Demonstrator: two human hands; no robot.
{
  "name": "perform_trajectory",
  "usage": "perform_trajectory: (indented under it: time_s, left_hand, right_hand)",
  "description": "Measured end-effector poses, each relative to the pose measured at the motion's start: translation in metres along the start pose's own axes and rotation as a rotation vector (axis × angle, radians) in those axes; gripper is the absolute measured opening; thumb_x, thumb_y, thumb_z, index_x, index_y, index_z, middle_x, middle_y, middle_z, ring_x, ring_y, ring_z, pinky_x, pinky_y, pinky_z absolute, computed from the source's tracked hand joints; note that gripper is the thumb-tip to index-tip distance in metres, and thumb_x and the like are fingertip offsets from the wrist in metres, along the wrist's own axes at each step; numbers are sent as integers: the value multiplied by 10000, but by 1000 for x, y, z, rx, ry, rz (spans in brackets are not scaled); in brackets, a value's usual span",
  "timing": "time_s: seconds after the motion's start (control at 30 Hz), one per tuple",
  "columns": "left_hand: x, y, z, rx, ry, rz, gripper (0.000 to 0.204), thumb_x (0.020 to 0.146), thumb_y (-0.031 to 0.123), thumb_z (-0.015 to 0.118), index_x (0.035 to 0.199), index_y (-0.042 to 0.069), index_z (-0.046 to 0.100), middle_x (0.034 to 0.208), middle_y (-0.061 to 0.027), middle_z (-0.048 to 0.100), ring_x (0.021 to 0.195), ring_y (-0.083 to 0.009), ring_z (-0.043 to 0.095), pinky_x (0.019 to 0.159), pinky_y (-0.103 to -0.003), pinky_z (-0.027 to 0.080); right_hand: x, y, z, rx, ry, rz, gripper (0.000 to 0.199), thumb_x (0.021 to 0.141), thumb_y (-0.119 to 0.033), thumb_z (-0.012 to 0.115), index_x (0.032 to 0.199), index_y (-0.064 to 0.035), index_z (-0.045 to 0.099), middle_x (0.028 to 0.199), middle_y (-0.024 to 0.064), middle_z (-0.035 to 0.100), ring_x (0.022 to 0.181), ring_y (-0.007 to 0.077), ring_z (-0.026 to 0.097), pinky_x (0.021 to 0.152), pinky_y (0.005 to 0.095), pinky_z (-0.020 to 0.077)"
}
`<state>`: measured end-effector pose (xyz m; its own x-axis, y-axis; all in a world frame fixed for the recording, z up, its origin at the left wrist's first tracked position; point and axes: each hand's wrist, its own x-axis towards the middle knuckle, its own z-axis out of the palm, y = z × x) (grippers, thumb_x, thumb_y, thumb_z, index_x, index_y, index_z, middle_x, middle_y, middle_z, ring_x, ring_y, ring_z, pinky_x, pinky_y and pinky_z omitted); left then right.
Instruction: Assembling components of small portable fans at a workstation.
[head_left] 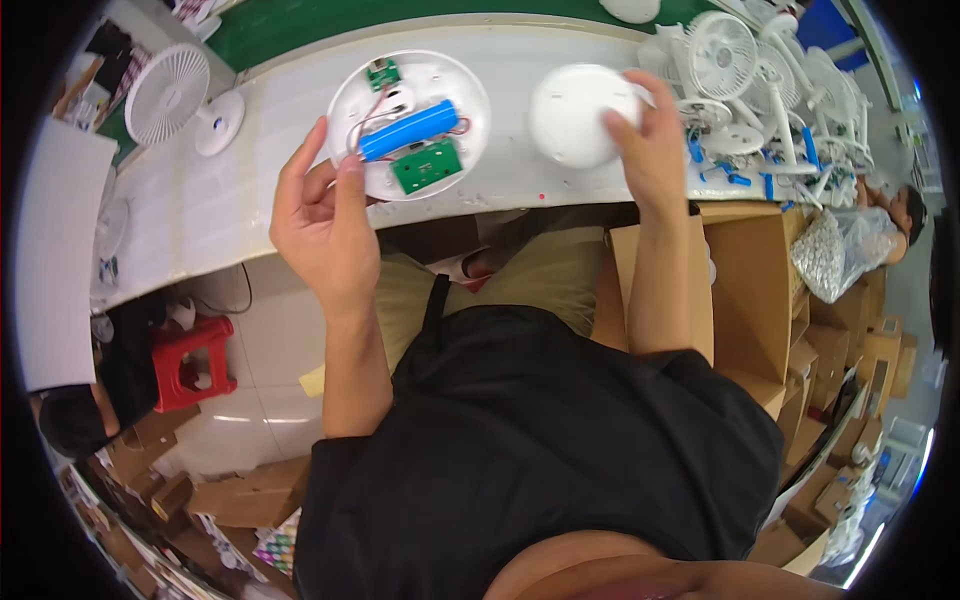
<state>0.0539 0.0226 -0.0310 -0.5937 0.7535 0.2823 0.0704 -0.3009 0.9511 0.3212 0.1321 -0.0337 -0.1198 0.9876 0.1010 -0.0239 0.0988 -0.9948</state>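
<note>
- our left hand [325, 230] is closed on the near-left rim of an open white round shell [452, 82], upper middle of the frame; whether it also rests on the table [260, 170], we cannot tell.
- our right hand [655, 140] grips a plain white disc [570, 115], right of the shell, thumb on its face and fingers over its edge.
- done, as we judge it: a blue cylinder [410, 130], probably a battery, lies inside the shell between a larger green board [427, 167] and a smaller one [382, 73], with thin wires [463, 126] near its ends.
- left, as we judge it: shell and disc are apart, so the unit is unclosed; we cannot tell whether every wire is joined.
- we find no brand, label or legible writing on these parts.
</note>
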Motion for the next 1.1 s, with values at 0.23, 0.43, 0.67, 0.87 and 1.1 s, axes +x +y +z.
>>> perform_trajectory:
  time_s: [0.23,0.43,0.67,0.87,1.1]
  left_hand:
    - [-28,-11,11,125,-64,140,397,891,-47,622,1286,-33,581,948,-142,696,743,-139,643,687,-216,549]
    - [-31,-17,3,198,-92,182,404,925,-21,597,1324,-48,540,1012,-155,693,790,-131,639,725,-203,527]
    - [-33,-22,-10,55,-152,171,419,952,69,595,1346,-53,524,1081,-173,686,845,-163,658,752,-229,533]
    - [-34,-21,-12,286,-121,206,472,925,101,641,1348,-68,519,1149,-209,674,908,-212,679,764,-256,546]
    - [-32,-20,-14,135,-129,162,506,901,119,677,1338,-83,523,1172,-223,666,890,-235,683,758,-277,551]
  right_hand:
    - [-23,-6,91,294,-217,-394,471,860,-16,650,1299,6,482,1169,152,583,1027,233,589,918,331,501]
    - [-37,-14,105,243,-234,-190,471,895,-61,639,1331,0,472,1252,145,515,1093,223,533,965,331,462]
    - [-51,-5,122,169,-133,-246,443,916,-66,609,1332,-5,467,1282,145,490,1100,226,531,959,328,466]
    - [-56,4,129,232,-130,-320,445,916,-48,594,1338,-10,457,1281,140,489,1093,225,534,949,324,470]
    - [-49,7,120,153,-225,-349,468,885,-22,611,1327,-16,459,1285,121,484,1062,220,536,939,325,473]
